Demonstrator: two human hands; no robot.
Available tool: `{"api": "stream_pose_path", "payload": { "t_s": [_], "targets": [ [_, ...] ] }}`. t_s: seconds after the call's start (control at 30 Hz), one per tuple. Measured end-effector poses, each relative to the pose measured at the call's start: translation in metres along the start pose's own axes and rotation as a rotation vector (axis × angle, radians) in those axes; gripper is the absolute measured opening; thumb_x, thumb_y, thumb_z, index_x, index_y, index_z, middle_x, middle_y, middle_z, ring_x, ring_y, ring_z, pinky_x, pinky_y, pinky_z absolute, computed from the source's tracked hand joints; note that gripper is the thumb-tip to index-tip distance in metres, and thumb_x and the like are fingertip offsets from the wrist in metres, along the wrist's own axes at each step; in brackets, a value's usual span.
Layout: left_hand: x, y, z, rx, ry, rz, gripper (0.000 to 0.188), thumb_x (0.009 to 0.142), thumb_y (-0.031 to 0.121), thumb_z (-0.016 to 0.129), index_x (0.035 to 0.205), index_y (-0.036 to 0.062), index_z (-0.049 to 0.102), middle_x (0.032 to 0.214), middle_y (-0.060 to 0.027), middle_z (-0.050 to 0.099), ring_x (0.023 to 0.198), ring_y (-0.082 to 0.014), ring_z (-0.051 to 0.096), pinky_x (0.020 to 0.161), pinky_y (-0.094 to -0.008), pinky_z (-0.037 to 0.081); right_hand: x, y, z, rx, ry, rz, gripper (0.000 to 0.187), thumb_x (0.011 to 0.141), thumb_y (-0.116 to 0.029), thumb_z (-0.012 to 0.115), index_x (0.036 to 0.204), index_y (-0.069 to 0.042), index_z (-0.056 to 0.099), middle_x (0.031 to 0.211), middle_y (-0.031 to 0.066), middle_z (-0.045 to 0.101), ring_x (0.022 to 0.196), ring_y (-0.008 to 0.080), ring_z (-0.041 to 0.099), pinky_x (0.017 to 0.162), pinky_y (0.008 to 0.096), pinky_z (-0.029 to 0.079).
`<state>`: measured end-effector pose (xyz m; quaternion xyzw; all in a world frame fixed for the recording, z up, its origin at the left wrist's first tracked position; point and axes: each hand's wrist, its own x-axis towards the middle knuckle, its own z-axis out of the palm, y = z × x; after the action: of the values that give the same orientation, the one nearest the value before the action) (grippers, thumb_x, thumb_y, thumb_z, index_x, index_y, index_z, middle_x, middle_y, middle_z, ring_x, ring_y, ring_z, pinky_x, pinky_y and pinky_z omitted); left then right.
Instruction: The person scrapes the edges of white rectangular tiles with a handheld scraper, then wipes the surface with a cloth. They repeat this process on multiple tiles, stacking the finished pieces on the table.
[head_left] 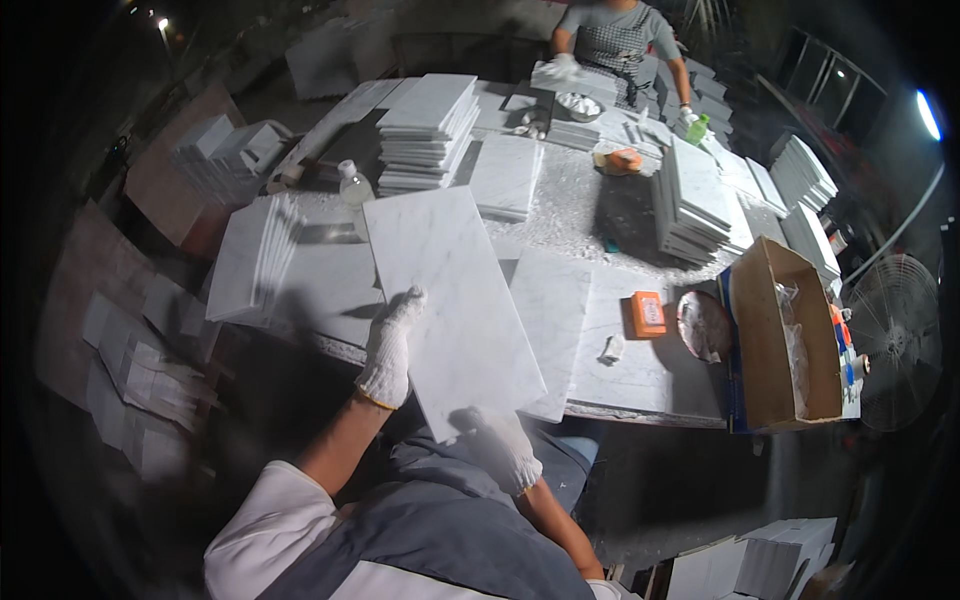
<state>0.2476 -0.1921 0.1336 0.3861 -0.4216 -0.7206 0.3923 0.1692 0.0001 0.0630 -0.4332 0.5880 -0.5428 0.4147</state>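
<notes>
A white marble tile (455,300) with faint grey veins is held up, tilted, between me and the table. On its left edge my left hand (390,345), in a white knit glove, is closed, with the thumb over the face. At the lower edge my right hand (508,450), gloved too, grips the near end; its fingertips are partly hidden by the tile and shadow. Just beyond the tile's lower right side, another marble tile (552,320) lies flat on the table (655,385). Behind the held tile stands a clear plastic bottle (354,188).
Tall tile stacks stand at the back (428,130) and right (690,205); leaning tiles (255,260) are at left. An orange box (648,314), a round dish (703,327) and a cardboard box (785,340) sit at right, near a fan (893,340). A gloved co-worker (620,50) stands across the table.
</notes>
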Motion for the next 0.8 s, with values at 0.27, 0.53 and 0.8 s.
{"api": "stream_pose_path", "payload": {
  "t_s": [0.27,0.53,0.8],
  "targets": [
    [0.039,0.017,-0.039,0.035,0.069,0.141,0.015,0.097,0.018,0.071,0.102,0.0046,0.076,0.095,0.0043,0.070,0.088,-0.0069,0.062,0.085,-0.0239,0.049,0.051,-0.014,0.007,0.482,-0.359,0.515,0.022,0.096,-0.020,0.067,0.106,-0.002,0.072,0.093,0.0083,0.076,0.081,0.0170,0.072,0.071,0.0312,0.057],
    [0.073,0.028,-0.080,0.079,0.109,0.148,0.019,0.097,0.008,0.067,0.112,-0.0017,0.073,0.107,-0.0064,0.076,0.098,-0.0148,0.071,0.093,-0.0277,0.055,0.058,-0.021,-0.070,0.413,0.132,0.312,0.042,0.101,-0.027,0.067,0.132,0.002,0.066,0.111,0.0120,0.073,0.098,0.0166,0.070,0.081,0.0322,0.058],
    [0.080,0.026,-0.060,0.162,0.032,0.038,0.021,0.095,0.014,0.072,0.112,0.0019,0.075,0.107,-0.0046,0.076,0.101,-0.0120,0.069,0.095,-0.0266,0.052,0.135,0.004,-0.105,-0.470,0.467,0.095,0.046,0.096,-0.020,0.069,0.141,-0.010,0.061,0.130,0.0138,0.068,0.116,0.0304,0.067,0.097,0.0371,0.053]
  ]
}}
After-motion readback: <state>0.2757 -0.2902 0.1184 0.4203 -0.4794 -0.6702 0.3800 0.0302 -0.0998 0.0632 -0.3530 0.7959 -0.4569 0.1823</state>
